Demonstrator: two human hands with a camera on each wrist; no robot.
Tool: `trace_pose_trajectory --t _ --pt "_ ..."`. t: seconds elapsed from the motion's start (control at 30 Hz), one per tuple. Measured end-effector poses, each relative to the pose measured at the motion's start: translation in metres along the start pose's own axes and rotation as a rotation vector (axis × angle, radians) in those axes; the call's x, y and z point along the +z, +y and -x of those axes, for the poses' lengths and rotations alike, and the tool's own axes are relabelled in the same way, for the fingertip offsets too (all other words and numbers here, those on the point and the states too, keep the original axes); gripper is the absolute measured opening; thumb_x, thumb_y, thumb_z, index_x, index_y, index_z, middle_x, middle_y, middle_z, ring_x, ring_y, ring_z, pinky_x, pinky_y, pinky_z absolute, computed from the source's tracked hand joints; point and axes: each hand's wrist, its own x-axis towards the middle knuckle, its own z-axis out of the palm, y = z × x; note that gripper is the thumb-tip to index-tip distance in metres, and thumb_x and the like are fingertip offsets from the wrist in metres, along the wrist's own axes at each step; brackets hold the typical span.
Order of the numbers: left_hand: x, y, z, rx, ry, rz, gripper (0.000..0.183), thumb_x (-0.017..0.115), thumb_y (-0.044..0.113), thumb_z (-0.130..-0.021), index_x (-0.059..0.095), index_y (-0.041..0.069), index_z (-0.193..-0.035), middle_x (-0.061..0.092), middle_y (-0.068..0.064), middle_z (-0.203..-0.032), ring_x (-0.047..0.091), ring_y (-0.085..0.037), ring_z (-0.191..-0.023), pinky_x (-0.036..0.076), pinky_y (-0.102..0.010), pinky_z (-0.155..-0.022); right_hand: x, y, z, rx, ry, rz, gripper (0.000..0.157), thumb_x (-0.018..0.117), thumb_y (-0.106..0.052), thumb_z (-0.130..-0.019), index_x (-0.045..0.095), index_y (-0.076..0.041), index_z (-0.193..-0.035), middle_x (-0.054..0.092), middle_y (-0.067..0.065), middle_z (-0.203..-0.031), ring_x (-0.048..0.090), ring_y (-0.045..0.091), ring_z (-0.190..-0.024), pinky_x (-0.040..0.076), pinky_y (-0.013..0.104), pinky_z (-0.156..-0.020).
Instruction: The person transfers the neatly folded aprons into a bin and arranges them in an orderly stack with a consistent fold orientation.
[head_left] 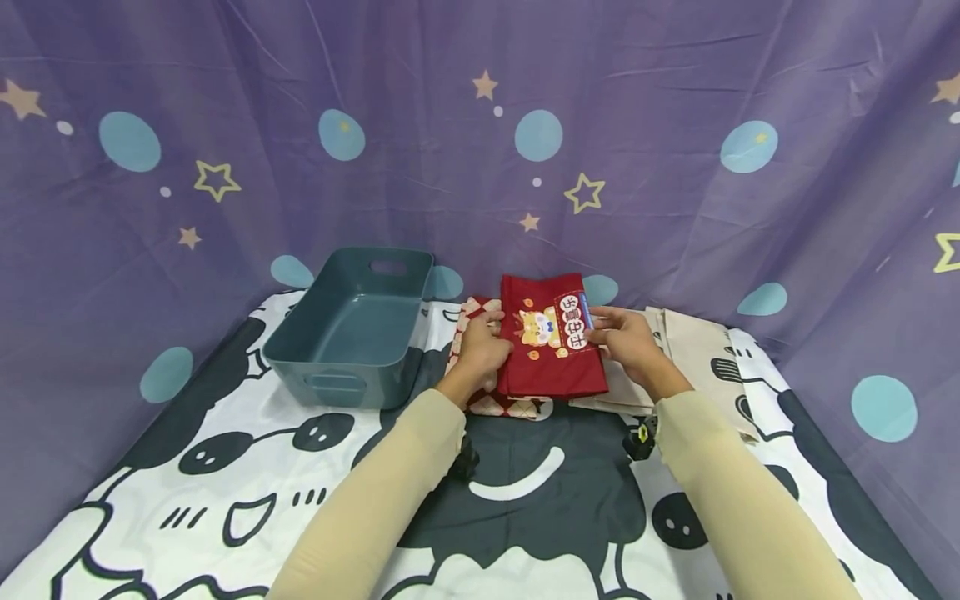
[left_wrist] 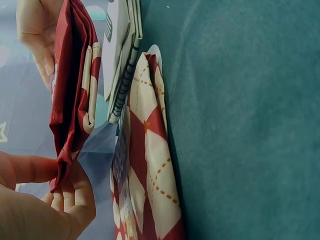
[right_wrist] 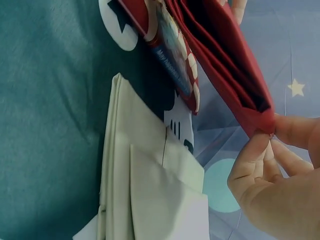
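A folded red cloth bag (head_left: 540, 371), printed with a cartoon animal and white characters, is held raised and tilted in the middle of the head view. My left hand (head_left: 480, 354) pinches its left edge; in the left wrist view the thumb and fingers of that hand (left_wrist: 42, 205) meet across the folded layers. On the opposite edge, my right hand (head_left: 633, 342) pinches a corner, seen closely in the right wrist view. Beneath and behind the bag lies a red-and-cream checked folded cloth (head_left: 504, 407). Folded beige cloths (head_left: 701, 354) lie beside my right hand.
Left of the hands stands a teal plastic bin (head_left: 300, 375) with handle cutouts; nothing shows inside it. A black-and-white cartoon cloth (head_left: 525, 533) covers the table. A purple curtain (head_left: 450, 50) with stars and blue ovals hangs close behind.
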Motion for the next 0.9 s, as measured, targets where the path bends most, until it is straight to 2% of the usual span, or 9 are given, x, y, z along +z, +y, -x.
trace_pose_trajectory --t 0.2,0.43,0.63,0.9 --pt "-0.007 0.002 -0.001 0.036 0.019 -0.031 0.064 0.064 -0.016 -0.075 0.059 -0.001 -0.137 0.067 -0.02 -0.115 0.062 -0.025 -0.104 0.053 -0.033 -0.083 0.005 -0.005 0.002 0.004 -0.012 -0.045 0.055 0.061 -0.001 -0.098 0.047 -0.003 -0.151 0.051 0.015 -0.126 0.06 0.017 -0.097 0.056 0.027 -0.074" --pt "-0.011 0.008 0.0 0.067 0.046 -0.053 0.062 0.06 -0.013 -0.076 0.059 -0.002 -0.137 0.069 -0.018 -0.11 0.065 -0.024 -0.098 0.055 -0.034 -0.082 0.008 -0.011 0.004 -0.014 -0.016 -0.074 0.055 0.061 -0.001 -0.098 0.047 -0.002 -0.152 0.05 0.015 -0.125 0.059 0.015 -0.094 0.054 0.024 -0.069" --pt "-0.014 0.013 0.0 0.082 0.068 -0.067 0.062 0.059 -0.014 -0.076 0.061 0.0 -0.136 0.07 -0.016 -0.105 0.063 -0.021 -0.093 0.053 -0.03 -0.078 0.011 -0.012 0.003 -0.035 0.003 -0.086 0.053 0.062 -0.001 -0.099 0.049 -0.002 -0.15 0.052 0.011 -0.119 0.059 0.011 -0.089 0.052 0.023 -0.067" --pt "-0.019 0.024 0.007 0.079 0.061 -0.034 0.063 0.056 -0.015 -0.078 0.057 0.0 -0.14 0.069 -0.019 -0.11 0.063 -0.023 -0.096 0.055 -0.036 -0.084 0.016 -0.019 0.005 -0.059 0.025 -0.098 0.05 0.062 -0.002 -0.099 0.052 -0.002 -0.148 0.053 0.01 -0.117 0.06 0.014 -0.091 0.054 0.023 -0.068"
